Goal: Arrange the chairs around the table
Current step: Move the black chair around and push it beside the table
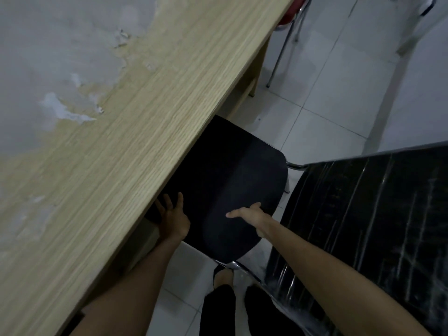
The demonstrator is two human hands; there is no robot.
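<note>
A black chair (225,180) stands with its padded seat partly pushed under the light wooden table (135,132). Its black backrest (378,214), streaked with pale scratches, rises at the right on a chrome frame. My left hand (173,217) rests at the seat's left edge close to the table's rim, fingers spread. My right hand (252,215) lies on the seat's near right edge, thumb on top and fingers curled around the rim. Whether the left hand grips the seat I cannot tell.
The tabletop is worn, with grey peeled patches (60,69) on its left part. A red chair (288,18) with chrome legs stands farther along the table. White floor tiles (334,105) spread to the right. My legs and a foot (224,277) show below the seat.
</note>
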